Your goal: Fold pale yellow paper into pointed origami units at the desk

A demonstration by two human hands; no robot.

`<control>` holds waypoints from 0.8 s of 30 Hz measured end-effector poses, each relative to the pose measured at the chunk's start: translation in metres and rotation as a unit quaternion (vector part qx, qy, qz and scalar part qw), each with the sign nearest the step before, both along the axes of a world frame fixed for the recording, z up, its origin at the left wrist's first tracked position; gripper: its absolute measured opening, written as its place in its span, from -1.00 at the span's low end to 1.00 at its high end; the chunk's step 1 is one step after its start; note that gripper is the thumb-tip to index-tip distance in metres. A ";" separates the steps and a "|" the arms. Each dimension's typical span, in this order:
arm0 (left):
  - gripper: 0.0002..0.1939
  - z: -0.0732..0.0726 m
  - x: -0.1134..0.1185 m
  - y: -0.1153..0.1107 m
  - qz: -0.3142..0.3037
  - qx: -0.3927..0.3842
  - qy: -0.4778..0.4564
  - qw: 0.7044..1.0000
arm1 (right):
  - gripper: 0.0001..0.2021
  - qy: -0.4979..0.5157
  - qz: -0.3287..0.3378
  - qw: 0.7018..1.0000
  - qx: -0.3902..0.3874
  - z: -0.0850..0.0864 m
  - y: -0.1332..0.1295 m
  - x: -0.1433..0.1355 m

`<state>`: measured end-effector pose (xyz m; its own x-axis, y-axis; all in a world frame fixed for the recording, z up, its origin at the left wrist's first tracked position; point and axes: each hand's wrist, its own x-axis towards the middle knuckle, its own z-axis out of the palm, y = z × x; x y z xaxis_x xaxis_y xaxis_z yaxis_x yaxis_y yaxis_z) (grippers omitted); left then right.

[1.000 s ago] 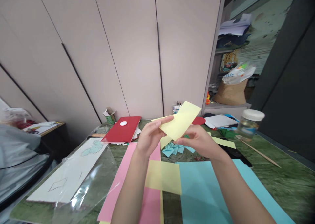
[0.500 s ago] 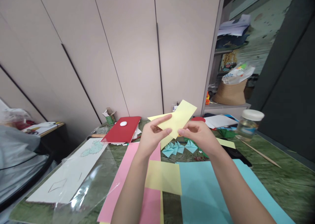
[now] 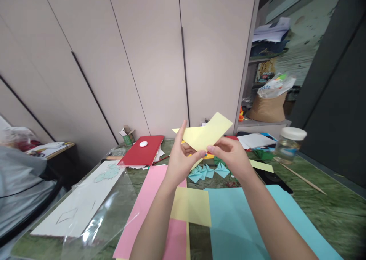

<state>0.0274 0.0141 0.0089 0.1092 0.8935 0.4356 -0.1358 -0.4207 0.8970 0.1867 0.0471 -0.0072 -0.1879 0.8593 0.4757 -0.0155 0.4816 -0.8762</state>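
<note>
A folded pale yellow paper (image 3: 210,132) is held up above the table, with one strip angled to the upper right and a pointed part to the left. My left hand (image 3: 183,159) pinches its lower edge with the thumb, the index finger raised. Close beside that thumb, my right hand (image 3: 228,155) grips the lower right edge between thumb and fingers. Small folded light blue pieces (image 3: 221,170) lie on the table behind the hands. Below the wrists a yellow sheet (image 3: 193,206) rests across pink paper (image 3: 148,199) and blue paper (image 3: 234,214).
A red folder (image 3: 143,153) lies at the back left, beside a drawing sheet (image 3: 82,199) and clear plastic (image 3: 114,203). On the right are a lidded jar (image 3: 289,145), a wooden stick (image 3: 303,177) and a dark phone (image 3: 276,180).
My left index finger has lifted off the paper and points up. The yellow paper has shifted slightly up and right, and both thumbs are closer together.
</note>
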 end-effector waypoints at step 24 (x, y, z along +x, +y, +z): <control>-0.12 -0.003 0.001 -0.003 -0.015 0.054 0.045 0.997 | -0.84 0.174 0.041 0.981 -0.070 -0.011 0.002 -0.007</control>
